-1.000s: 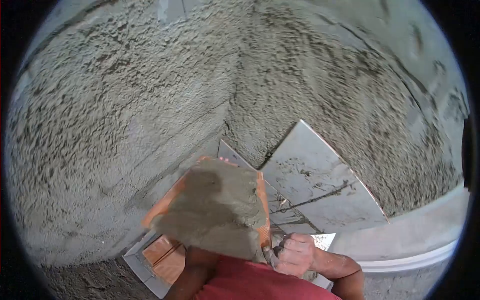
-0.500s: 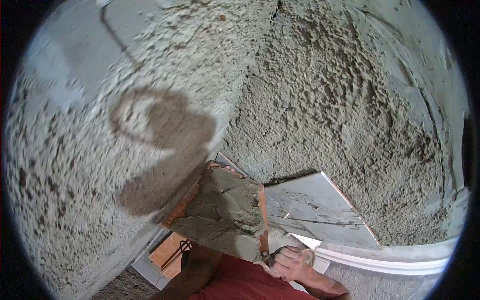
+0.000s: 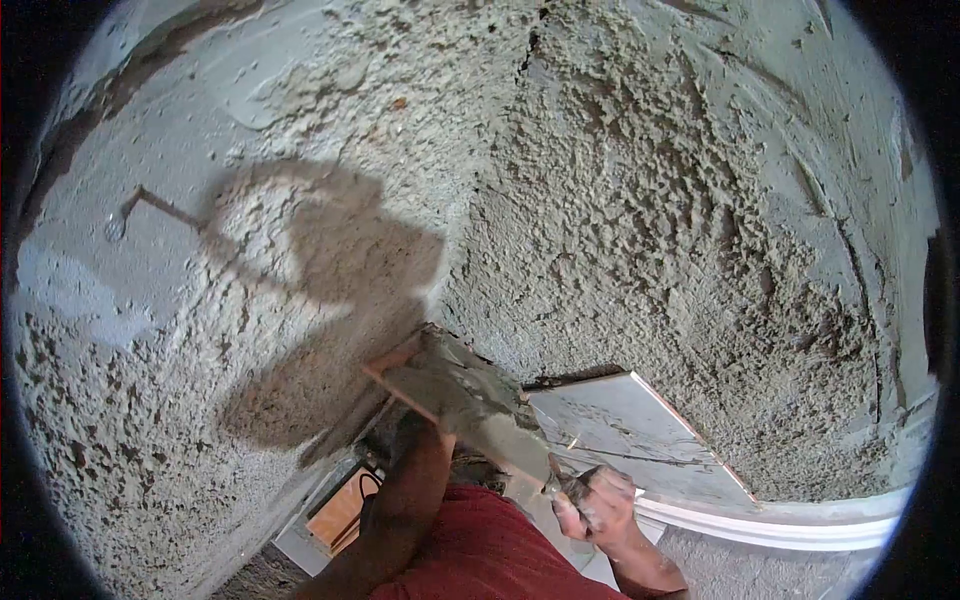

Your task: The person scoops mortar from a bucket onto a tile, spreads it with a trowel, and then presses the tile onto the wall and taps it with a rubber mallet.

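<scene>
**dusty_k:** So where's the slab sitting rn, and which hand's got it?

**grout_ian:** Orange slab (image 3: 400, 372), clay-coloured, flat, w/ a fat coat of wet grey mortar (image 3: 462, 388) on it. It's just left of the leaning tile (image 3: 640, 430) and tipped nearly edge-on to the cam. Long axis runs diagonal. Low end is almost at the leaning tile's left corner, high end is up and away to its left. Mortar side is the one turned toward the leaning tile. Left hand (image 3: 412, 428) is under the middle, grip grasping the slab from below, tho the fingers are hidden behind the edge.

**dusty_k:** And the right?

**grout_ian:** Right hand (image 3: 598, 505) is at the slab's low end, right in front of the leaning tile's bottom-left edge. Grip is clenched, knuckles caked in grey. Whether it's a tool or the slab corner inside the fist, can't tell, too smeared. So right is nearer the low end, left nearer the high end.

**dusty_k:** Surfaces?

**grout_ian:** Rough wall (image 3: 650, 220) above and behind the leaning tile is knobbly thrown render, all peaks and pits. The tile itself is smooth and pale w/ dark veins and a thin orange edge. White moulding (image 3: 800, 525) runs below it to the right. Another orange piece (image 3: 338, 515) lies on the floor, down-left of it.
</scene>
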`<state>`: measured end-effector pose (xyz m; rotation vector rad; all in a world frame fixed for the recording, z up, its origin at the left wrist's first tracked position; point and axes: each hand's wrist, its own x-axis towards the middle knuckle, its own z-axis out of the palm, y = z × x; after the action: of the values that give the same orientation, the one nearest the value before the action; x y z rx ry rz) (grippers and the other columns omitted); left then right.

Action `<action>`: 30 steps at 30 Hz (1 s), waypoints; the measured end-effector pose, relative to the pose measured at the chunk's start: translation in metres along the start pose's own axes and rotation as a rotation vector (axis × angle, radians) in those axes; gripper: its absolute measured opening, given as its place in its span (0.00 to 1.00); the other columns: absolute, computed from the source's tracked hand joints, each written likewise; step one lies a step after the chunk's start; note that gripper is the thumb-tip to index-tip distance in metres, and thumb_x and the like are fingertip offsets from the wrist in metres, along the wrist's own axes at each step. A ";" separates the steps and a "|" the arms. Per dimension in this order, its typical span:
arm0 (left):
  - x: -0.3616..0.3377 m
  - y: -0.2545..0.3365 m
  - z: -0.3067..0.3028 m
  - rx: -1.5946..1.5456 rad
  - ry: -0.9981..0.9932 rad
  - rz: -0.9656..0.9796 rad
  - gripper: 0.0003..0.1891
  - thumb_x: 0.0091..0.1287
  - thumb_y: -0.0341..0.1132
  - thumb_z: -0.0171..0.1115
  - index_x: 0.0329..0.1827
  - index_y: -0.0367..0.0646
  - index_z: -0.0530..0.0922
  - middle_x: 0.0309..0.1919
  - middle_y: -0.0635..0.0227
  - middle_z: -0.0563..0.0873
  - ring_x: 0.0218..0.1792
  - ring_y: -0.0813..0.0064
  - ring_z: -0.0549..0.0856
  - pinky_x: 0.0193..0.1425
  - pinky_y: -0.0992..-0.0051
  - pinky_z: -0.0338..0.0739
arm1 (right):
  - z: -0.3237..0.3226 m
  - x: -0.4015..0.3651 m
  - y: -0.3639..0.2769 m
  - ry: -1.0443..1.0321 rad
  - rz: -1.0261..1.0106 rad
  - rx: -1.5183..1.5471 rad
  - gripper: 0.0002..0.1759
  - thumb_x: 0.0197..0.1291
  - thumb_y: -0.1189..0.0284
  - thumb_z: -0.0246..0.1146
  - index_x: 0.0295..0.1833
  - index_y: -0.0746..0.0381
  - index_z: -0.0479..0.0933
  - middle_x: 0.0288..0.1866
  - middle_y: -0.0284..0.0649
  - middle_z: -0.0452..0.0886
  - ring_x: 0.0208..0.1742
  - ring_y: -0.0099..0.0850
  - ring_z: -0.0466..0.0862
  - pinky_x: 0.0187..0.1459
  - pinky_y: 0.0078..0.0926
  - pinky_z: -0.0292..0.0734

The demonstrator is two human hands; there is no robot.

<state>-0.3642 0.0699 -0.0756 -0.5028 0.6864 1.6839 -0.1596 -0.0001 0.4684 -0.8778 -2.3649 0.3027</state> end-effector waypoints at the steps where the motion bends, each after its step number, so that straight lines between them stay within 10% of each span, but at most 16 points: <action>1: 0.013 -0.010 0.039 -0.001 0.009 0.005 0.21 0.69 0.54 0.55 0.54 0.49 0.79 0.51 0.65 0.81 0.54 0.67 0.77 0.59 0.60 0.71 | 0.002 0.001 0.002 0.040 0.028 -0.002 0.07 0.46 0.78 0.69 0.27 0.63 0.75 0.21 0.38 0.71 0.17 0.34 0.71 0.18 0.33 0.64; 4: 0.038 -0.035 0.077 -0.007 0.044 0.023 0.22 0.70 0.55 0.54 0.56 0.49 0.79 0.53 0.65 0.81 0.56 0.66 0.77 0.61 0.59 0.71 | 0.001 0.011 0.006 0.081 0.098 -0.022 0.05 0.47 0.79 0.68 0.29 0.65 0.78 0.21 0.39 0.73 0.18 0.35 0.71 0.19 0.34 0.64; 5: 0.024 -0.030 0.087 -0.076 -0.579 -0.248 0.36 0.70 0.68 0.47 0.72 0.52 0.67 0.64 0.69 0.74 0.65 0.65 0.71 0.68 0.55 0.63 | 0.001 0.015 0.009 0.117 0.139 -0.058 0.07 0.48 0.78 0.70 0.27 0.65 0.76 0.20 0.39 0.70 0.17 0.36 0.70 0.19 0.34 0.63; 8: -0.075 0.011 0.193 0.409 -0.154 -0.124 0.43 0.66 0.74 0.44 0.76 0.54 0.59 0.67 0.71 0.70 0.67 0.63 0.70 0.69 0.52 0.61 | -0.004 0.035 0.014 0.169 0.212 -0.068 0.07 0.50 0.77 0.70 0.30 0.67 0.78 0.21 0.41 0.71 0.18 0.39 0.71 0.21 0.35 0.64; 12: -0.132 0.032 0.258 0.458 -0.121 -0.150 0.41 0.67 0.71 0.48 0.75 0.55 0.58 0.66 0.69 0.69 0.67 0.63 0.70 0.68 0.52 0.69 | -0.013 0.052 0.020 0.149 0.322 -0.137 0.05 0.54 0.78 0.68 0.36 0.66 0.81 0.23 0.43 0.74 0.21 0.40 0.74 0.24 0.35 0.67; 30: -0.118 0.030 0.246 0.388 -0.172 -0.106 0.35 0.66 0.65 0.56 0.70 0.57 0.65 0.59 0.64 0.72 0.63 0.64 0.75 0.65 0.52 0.77 | -0.023 0.081 0.023 0.129 0.437 -0.339 0.06 0.59 0.75 0.68 0.41 0.64 0.81 0.28 0.46 0.77 0.26 0.45 0.80 0.27 0.38 0.73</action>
<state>-0.3599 0.1475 0.1873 -0.1152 0.8203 1.4297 -0.1833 0.0701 0.5141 -1.5301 -2.1190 0.0088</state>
